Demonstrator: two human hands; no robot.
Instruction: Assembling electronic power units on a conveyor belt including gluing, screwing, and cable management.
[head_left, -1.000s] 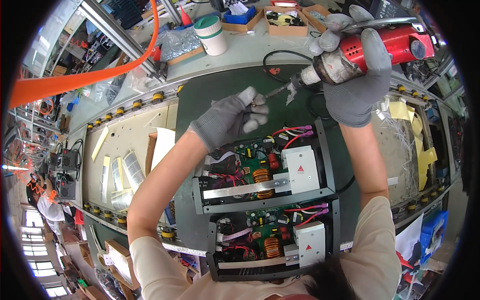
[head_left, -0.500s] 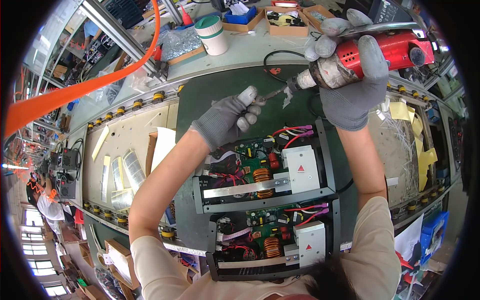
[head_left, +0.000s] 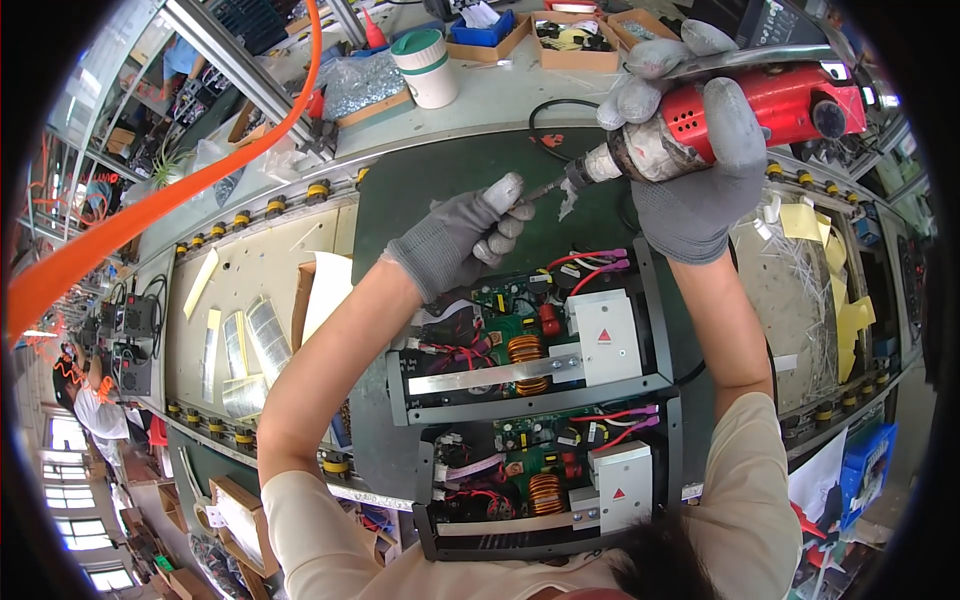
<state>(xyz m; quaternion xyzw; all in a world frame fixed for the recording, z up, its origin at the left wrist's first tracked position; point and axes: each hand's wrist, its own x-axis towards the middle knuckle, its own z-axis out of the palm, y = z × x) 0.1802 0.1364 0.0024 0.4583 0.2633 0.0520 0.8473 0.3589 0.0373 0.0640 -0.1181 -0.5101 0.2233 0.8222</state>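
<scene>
Your right hand, wrapped round the red driver, had shifted it leftward over the green mat. That seemingly brought its bit to your left hand's pinched fingertips, their contents too small to tell.

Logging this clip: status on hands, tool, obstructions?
Right hand gripping red power tool; left hand at bit tip. Farther chassis, nearer chassis open, wired. Orange line upper left, clear of both hands.

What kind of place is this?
Probably an electronics factory or workshop: there are open cases with circuit boards, a red power tool in the gloved right hand, and boxes of small parts.
</scene>
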